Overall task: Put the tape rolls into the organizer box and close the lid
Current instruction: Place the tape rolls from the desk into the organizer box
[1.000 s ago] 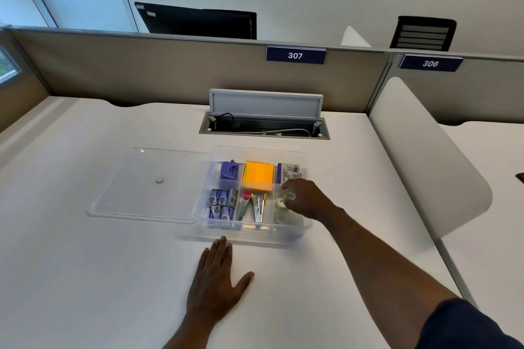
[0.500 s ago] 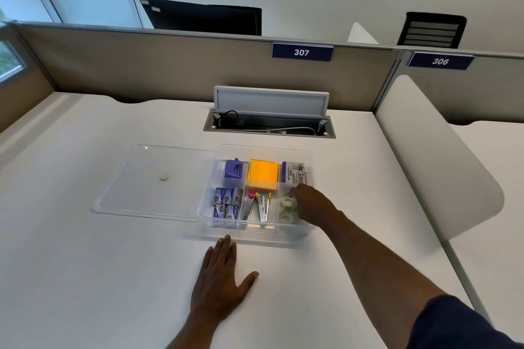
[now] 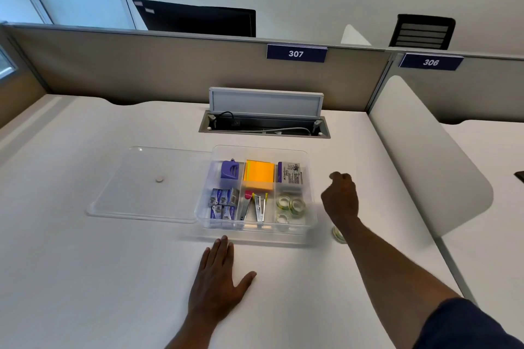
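Note:
A clear organizer box (image 3: 311, 208) stands on the white desk, its near right compartment holding three clear tape rolls (image 3: 289, 205). One more tape roll (image 3: 338, 234) lies on the desk right of the box, half hidden by my right forearm. My right hand (image 3: 340, 198) hovers just outside the box's right wall, fingers loosely curled, holding nothing. My left hand (image 3: 218, 282) lies flat on the desk in front of the box, fingers spread. The clear lid (image 3: 147, 183) lies flat to the left of the box.
The other compartments hold a purple sharpener (image 3: 229, 170), orange sticky notes (image 3: 259, 176), an eraser pack (image 3: 290, 176), staple boxes (image 3: 222, 202) and staplers (image 3: 255, 207). An open cable hatch (image 3: 265, 122) sits behind the box. A white divider panel (image 3: 431, 156) rises at the right.
My right hand let go of a tape roll in the near right compartment and drew out of the box to its right side. My left hand has stayed flat.

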{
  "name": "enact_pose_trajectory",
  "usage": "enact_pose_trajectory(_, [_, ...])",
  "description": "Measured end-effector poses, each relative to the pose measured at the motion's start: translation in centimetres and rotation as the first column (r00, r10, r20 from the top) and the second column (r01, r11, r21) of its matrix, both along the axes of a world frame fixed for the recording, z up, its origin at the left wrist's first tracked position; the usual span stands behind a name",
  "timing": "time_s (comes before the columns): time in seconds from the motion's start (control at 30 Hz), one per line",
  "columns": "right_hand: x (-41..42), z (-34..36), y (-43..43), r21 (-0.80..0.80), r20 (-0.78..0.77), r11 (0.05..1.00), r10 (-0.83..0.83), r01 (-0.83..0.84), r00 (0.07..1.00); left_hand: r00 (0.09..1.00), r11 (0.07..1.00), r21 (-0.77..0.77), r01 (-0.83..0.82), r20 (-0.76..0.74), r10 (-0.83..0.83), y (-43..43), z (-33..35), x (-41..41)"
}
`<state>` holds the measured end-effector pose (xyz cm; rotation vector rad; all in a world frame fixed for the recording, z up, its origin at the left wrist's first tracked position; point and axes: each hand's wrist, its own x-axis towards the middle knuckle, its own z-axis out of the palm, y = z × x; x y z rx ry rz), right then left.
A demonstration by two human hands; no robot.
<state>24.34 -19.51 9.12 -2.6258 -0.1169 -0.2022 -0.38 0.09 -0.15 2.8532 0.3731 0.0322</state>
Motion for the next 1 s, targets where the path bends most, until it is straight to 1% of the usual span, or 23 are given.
enact_pose_trajectory(0.07, [0.1,-0.8,-1.9,-0.098,-0.148,0.994,-0.060,0.046,0.987,1.000,1.000,-0.007,0.002,0.009,-0.002,0.0,0.1,0.2])
enact_pose_trajectory(0.17, [-0.4,-2.2,-4.1,-0.240,-0.398,0.971,-0.111,0.013,0.911,1.000,1.000,0.004,0.002,0.020,-0.002,0.1,0.0,0.2])
enact_pose_trajectory(0.23, [-0.9,-2.8,-4.8,-0.312,-0.472,0.950,-0.126,-0.031,0.872,1.000,1.000,0.010,-0.003,0.024,0.003,0.2,-0.1,0.2])
enact_pose_trajectory(0.4, [-1.3,-3.1,-5.0,-0.337,-0.429,0.941,-0.133,-0.022,0.894,1.000,1.000,0.010,0.003,0.025,-0.003,-0.1,-0.1,0.2])
enact_pose_trajectory(0.57, [-2.3,-2.9,-4.6,-0.352,-0.484,0.928,-0.070,-0.121,0.872,1.000,1.000,0.011,0.008,0.025,-0.008,-0.1,-0.2,0.2])
enact_pose_trajectory(0.63, [-2.6,-2.8,-4.6,-0.352,-0.480,0.925,-0.049,-0.141,0.876,1.000,1.000,0.013,0.012,0.019,-0.012,-0.2,-0.3,0.1])
enact_pose_trajectory(0.77, [-2.9,-2.4,-4.5,-0.328,-0.406,0.940,-0.054,-0.091,0.912,1.000,1.000,0.007,0.010,0.026,-0.011,-0.3,-0.3,0.2])
enact_pose_trajectory(0.9, [-2.5,-1.4,-3.6,-0.243,-0.284,0.970,-0.072,0.000,0.956,1.000,1.000,-0.002,0.011,0.016,-0.011,-0.2,-0.2,0.2])
enact_pose_trajectory(1.0, [-1.8,-0.3,-2.2,-0.120,-0.215,0.991,0.030,-0.057,0.976,1.000,1.000,-0.009,0.013,-0.003,-0.013,-0.1,-0.1,-0.1])
